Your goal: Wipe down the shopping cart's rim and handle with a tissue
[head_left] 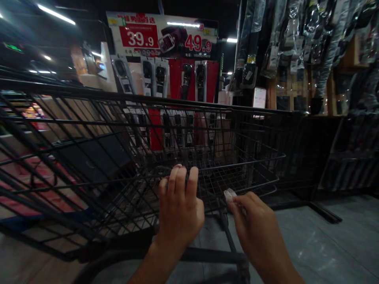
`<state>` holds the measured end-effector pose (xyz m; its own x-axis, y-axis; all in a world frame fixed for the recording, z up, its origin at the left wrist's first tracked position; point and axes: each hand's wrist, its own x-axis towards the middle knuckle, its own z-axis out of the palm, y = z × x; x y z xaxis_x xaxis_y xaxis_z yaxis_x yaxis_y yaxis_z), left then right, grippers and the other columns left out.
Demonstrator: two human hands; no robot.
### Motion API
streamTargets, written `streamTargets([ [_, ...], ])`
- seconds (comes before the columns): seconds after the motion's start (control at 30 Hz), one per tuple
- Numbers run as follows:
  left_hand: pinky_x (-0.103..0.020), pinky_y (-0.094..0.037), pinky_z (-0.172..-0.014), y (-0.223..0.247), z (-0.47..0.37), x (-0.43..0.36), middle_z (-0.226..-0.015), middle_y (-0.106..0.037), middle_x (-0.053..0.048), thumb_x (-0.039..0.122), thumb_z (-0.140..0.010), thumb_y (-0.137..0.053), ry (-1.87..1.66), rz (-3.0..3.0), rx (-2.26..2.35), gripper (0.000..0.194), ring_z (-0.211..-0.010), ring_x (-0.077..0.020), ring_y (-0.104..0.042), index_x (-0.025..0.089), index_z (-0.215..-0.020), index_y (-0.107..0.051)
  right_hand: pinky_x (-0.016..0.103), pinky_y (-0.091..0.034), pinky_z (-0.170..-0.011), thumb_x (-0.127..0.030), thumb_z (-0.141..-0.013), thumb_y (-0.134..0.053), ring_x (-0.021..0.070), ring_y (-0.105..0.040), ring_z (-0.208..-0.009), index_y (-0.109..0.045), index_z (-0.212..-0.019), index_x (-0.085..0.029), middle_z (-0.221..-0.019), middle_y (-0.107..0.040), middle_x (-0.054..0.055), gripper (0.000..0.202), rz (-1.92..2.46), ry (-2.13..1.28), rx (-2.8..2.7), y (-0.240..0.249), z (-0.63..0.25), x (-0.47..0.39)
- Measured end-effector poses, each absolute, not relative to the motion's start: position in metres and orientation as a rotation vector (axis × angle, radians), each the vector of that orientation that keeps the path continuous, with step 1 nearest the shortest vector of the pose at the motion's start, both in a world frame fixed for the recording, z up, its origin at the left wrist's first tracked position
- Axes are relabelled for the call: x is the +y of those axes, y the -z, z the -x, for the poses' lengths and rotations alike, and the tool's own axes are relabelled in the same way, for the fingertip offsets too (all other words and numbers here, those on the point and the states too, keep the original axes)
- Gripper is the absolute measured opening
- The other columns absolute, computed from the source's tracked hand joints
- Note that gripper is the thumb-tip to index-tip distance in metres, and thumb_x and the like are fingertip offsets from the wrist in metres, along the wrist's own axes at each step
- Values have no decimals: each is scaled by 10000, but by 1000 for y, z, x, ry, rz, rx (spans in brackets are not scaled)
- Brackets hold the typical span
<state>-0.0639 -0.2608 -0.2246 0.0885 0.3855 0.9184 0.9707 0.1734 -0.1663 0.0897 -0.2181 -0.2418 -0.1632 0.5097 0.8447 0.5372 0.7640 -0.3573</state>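
In the head view a black wire shopping cart (183,103) stands side-on in front of me. My left hand (181,205) is against its near wire side, back of the hand toward me, with the fingers bent over the wires. The fingertips are partly hidden behind the wires. To the right, my right hand (256,221) is closed in a pinch. A small crumpled white tissue (229,195) sticks out between its thumb and fingers, near the cart's lower wires. Its exact material is hard to make out in the dim light.
Behind the cart a rack holds packaged belts (161,77) under a price sign (166,37). More plastic-wrapped belts (293,35) hang at the right. Pink packages (32,185) lie beyond the cart at left. Grey tiled floor (340,244) shows at lower right.
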Motion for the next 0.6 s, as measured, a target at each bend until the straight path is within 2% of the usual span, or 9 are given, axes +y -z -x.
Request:
streamTargets([
  [0.13, -459, -381, -1001, 226, 62, -260, -1231, -482, -186, 112, -724, -496, 775, 1387, -1447, 554, -1238, -331, -428, 85, -1273, -427, 233, -491, -584, -125, -879, -551, 122, -613, -656, -646, -857, -164, -766, -619, 27, 105, 630, 77, -1645, 212, -85, -230],
  [0.23, -459, -401, -1004, 227, 62, -261, -1222, -477, -192, 110, -730, -477, 796, 1390, -1432, 544, -1242, -326, -420, 71, -1271, -429, 241, -520, -638, -90, -895, -515, 127, -625, -724, -642, -932, -156, -822, -623, 44, 148, 528, 71, -1606, 204, -64, -225],
  [0.37, -455, -412, -1018, 228, 62, -265, -1233, -474, -180, 97, -728, -454, 806, 1406, -1450, 549, -1258, -308, -410, 80, -1275, -428, 262, -527, -610, -121, -937, -448, 134, -602, -694, -635, -1011, -151, -836, -585, 53, 203, 566, 68, -1694, 228, -43, -212],
  [0.6, -449, -417, -1028, 227, 62, -266, -1259, -472, -174, 84, -714, -450, 817, 1424, -1448, 573, -1270, -303, -409, 72, -1286, -433, 279, -522, -603, -145, -955, -418, 142, -595, -666, -631, -989, -116, -809, -562, 56, 218, 621, 55, -1769, 261, -44, -212],
])
